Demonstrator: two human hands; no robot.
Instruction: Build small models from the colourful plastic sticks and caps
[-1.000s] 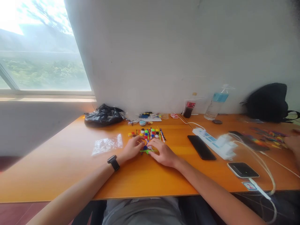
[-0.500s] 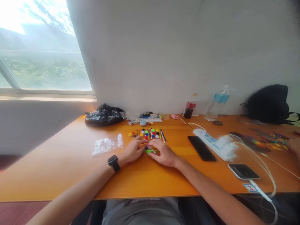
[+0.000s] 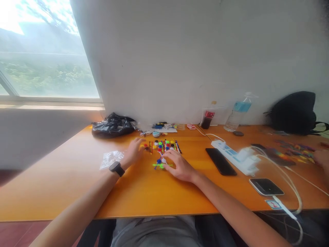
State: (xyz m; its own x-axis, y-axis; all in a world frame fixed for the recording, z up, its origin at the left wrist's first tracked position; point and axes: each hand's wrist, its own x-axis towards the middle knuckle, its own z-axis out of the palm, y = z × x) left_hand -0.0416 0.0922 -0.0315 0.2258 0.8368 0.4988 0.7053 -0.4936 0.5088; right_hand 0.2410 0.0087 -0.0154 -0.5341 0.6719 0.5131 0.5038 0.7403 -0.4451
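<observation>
A small build of plastic connector-toy pieces [image 3: 159, 162], blue, white and green, lies on the wooden table in front of me. My right hand [image 3: 179, 165] is curved round its right side, thumb at the green stick and fingertips by the white piece; the exact contact is partly hidden. My left hand [image 3: 134, 151], with a black watch [image 3: 117, 168] on its wrist, is apart from the build. Its fingers reach forward and hold nothing that I can see. Beside them lies the left end of a group of coloured discs and sticks [image 3: 164, 145].
A clear plastic bag [image 3: 111, 159] lies left, below a black bag [image 3: 113, 126]. Right are a phone [image 3: 220, 161], a power strip [image 3: 231, 156], another device [image 3: 266, 186] with cables, and a bottle [image 3: 235, 116]. Another person's hand [image 3: 321, 157] is beside coloured pieces [image 3: 295, 151] far right.
My left hand has left the build and moved left and forward to the loose pieces. The right hand stays by the build, which now shows more fully.
</observation>
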